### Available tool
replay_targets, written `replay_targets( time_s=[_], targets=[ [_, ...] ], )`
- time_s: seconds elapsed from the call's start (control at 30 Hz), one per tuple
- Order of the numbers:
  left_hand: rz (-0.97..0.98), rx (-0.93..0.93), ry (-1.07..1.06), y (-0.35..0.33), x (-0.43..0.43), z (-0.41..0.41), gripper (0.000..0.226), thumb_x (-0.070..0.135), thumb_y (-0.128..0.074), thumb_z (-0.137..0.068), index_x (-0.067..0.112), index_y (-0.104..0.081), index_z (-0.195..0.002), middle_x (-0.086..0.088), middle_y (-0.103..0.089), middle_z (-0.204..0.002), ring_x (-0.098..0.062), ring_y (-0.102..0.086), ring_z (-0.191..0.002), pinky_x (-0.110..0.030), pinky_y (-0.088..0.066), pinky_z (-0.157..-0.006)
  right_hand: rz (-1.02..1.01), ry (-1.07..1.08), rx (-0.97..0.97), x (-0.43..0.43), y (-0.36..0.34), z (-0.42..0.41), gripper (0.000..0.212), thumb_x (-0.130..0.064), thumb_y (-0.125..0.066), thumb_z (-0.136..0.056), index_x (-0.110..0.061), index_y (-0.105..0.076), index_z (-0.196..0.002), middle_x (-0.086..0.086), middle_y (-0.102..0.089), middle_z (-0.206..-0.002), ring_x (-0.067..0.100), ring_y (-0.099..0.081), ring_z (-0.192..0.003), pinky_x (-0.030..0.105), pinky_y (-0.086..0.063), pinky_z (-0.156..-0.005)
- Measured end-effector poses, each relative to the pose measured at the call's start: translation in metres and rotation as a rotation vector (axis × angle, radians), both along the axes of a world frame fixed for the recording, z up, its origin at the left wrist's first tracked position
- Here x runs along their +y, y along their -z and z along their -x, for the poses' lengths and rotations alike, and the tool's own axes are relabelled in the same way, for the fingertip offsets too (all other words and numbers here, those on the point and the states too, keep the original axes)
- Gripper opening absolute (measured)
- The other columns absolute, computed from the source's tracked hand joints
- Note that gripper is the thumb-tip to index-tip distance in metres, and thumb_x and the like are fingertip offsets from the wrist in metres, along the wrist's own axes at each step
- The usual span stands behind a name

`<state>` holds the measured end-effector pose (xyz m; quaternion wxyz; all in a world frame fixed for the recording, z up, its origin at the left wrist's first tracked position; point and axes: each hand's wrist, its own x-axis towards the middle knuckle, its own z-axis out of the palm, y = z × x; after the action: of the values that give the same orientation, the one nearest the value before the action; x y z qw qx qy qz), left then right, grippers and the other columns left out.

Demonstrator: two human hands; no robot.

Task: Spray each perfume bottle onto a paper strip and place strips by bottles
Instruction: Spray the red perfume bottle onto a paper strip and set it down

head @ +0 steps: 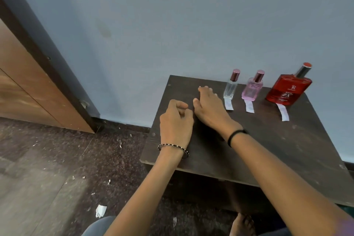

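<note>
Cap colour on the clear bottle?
Metallic rose-pink cap on the clear bottle; the head view shows it best.

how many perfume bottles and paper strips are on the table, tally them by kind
perfume bottles: 3 (clear bottle, pink bottle, red bottle)
paper strips: 3 (left strip, middle strip, right strip)
total: 6

a dark wooden table [287, 130] stands against a pale blue wall [172, 15]. left of the table is a brown door [23, 86] in a dark frame [45, 53]. white paper scraps [100, 210] litter the speckled floor [57, 159] on the table's left.
</note>
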<state>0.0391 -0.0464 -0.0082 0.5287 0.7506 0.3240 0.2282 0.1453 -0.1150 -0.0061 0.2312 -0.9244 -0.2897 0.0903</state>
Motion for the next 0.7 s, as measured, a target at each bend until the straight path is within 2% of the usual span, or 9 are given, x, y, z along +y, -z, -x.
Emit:
replay_targets(
  time_s=[0.07,0.1,0.2,0.27,0.33,0.43,0.5,0.57,0.7],
  targets=[
    [0.029,-0.011,-0.020,-0.001,0.004,0.001,0.010,0.015,-0.058,-0.090,0.024,-0.059,-0.092,0.004,-0.070,-0.070,-0.023,-0.072,-0.073,-0.048,-0.061,-0.075,0.096,0.040,0.040,0.023,0.001,-0.009,0.056,-0.026,-0.033,-0.104,0.000,-0.024,-0.152,0.028,-0.014,-0.163,0.038,-0.008,-0.154,0.048,-0.008,-0.124],
    [0.038,-0.016,-0.033,-0.001,0.006,0.002,0.010,0.015,-0.058,-0.090,0.025,-0.058,-0.091,0.002,-0.069,-0.070,-0.025,-0.072,-0.072,-0.049,-0.061,-0.074,0.097,-0.006,0.062,0.033,-0.001,-0.008,0.057,-0.028,-0.032,-0.104,-0.002,-0.021,-0.154,0.027,-0.012,-0.164,0.037,-0.007,-0.154,0.048,-0.006,-0.124],
    [0.054,-0.037,-0.091,-0.004,0.015,0.007,0.010,0.013,-0.054,-0.092,0.022,-0.053,-0.089,-0.010,-0.069,-0.075,-0.030,-0.070,-0.072,-0.052,-0.059,-0.073,-0.129,-0.254,0.286,0.055,-0.011,-0.001,0.049,-0.030,-0.031,-0.106,-0.018,-0.027,-0.154,0.003,-0.040,-0.152,0.017,-0.038,-0.134,0.037,-0.020,-0.119],
    [0.050,-0.035,-0.110,-0.005,0.021,0.010,0.007,0.012,-0.054,-0.093,0.018,-0.054,-0.090,-0.010,-0.069,-0.076,-0.029,-0.070,-0.072,-0.050,-0.059,-0.074,-0.303,-0.269,0.432,0.059,-0.016,0.006,0.051,-0.032,-0.032,-0.106,-0.027,-0.026,-0.157,-0.010,-0.037,-0.159,0.005,-0.043,-0.127,0.021,-0.024,-0.106],
    [0.038,-0.017,-0.116,-0.005,0.027,0.013,0.005,0.011,-0.054,-0.093,0.015,-0.057,-0.094,-0.006,-0.068,-0.075,-0.027,-0.070,-0.073,-0.049,-0.060,-0.075,-0.394,-0.217,0.391,0.056,-0.017,0.012,0.052,-0.027,-0.034,-0.106,-0.025,-0.026,-0.157,-0.009,-0.037,-0.160,0.005,-0.047,-0.127,0.019,-0.026,-0.100],
    [0.016,0.022,-0.124,-0.006,0.034,0.019,0.008,0.012,-0.055,-0.092,0.014,-0.060,-0.097,-0.005,-0.069,-0.079,-0.027,-0.070,-0.077,-0.045,-0.059,-0.076,-0.376,-0.139,0.268,0.039,-0.011,0.021,0.050,-0.013,-0.036,-0.104,-0.018,-0.030,-0.153,-0.002,-0.042,-0.158,0.011,-0.054,-0.124,0.019,-0.033,-0.093],
    [-0.015,0.078,-0.142,-0.008,0.040,0.023,0.011,0.016,-0.055,-0.091,0.014,-0.063,-0.100,-0.004,-0.072,-0.086,-0.025,-0.069,-0.082,-0.038,-0.056,-0.074,-0.327,-0.119,0.198,0.023,-0.006,0.030,0.051,-0.007,-0.038,-0.101,-0.015,-0.033,-0.151,-0.001,-0.045,-0.156,0.016,-0.049,-0.135,0.018,-0.032,-0.096],
    [-0.060,0.152,-0.168,-0.009,0.048,0.029,0.013,0.019,-0.056,-0.092,0.016,-0.065,-0.101,-0.001,-0.072,-0.094,-0.023,-0.066,-0.088,-0.032,-0.049,-0.073,-0.287,-0.091,0.126,0.007,-0.003,0.045,0.049,-0.004,-0.041,-0.099,-0.015,-0.038,-0.146,0.001,-0.050,-0.151,0.017,-0.052,-0.133,0.019,-0.036,-0.098],
    [-0.119,0.255,-0.139,-0.007,0.055,0.043,0.014,0.019,-0.060,-0.091,0.016,-0.071,-0.098,-0.001,-0.073,-0.100,-0.023,-0.065,-0.096,-0.030,-0.048,-0.079,-0.221,-0.027,-0.063,-0.014,0.001,0.076,0.022,-0.010,-0.052,-0.097,-0.016,-0.064,-0.115,-0.002,-0.061,-0.114,0.013,-0.055,-0.108,0.031,-0.052,-0.092]
  ],
)
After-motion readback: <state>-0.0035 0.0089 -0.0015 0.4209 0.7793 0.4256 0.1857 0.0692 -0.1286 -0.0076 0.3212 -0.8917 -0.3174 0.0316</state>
